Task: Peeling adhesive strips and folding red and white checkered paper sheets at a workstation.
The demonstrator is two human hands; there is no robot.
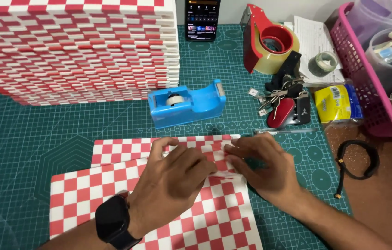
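Observation:
Red-and-white checkered paper sheets (112, 185) lie on the green cutting mat in front of me, one overlapping another. My left hand (172, 180), with a black watch on its wrist, presses down on the sheets near their right side, fingers bent. My right hand (263, 164) rests fingers-down on the right edge of the same sheets, touching the left hand's fingertips. A thin clear strip, possibly tape, shows between the two hands. A blue tape dispenser (187, 103) stands just beyond the sheets.
A tall stack of checkered sheets (75, 46) fills the back left. A red packing-tape gun (267, 39), keys (283, 99), a phone (202, 18), a pen (286, 131), a yellow packet (337, 103), a pink basket (367, 69) and a black cord (358, 159) lie right.

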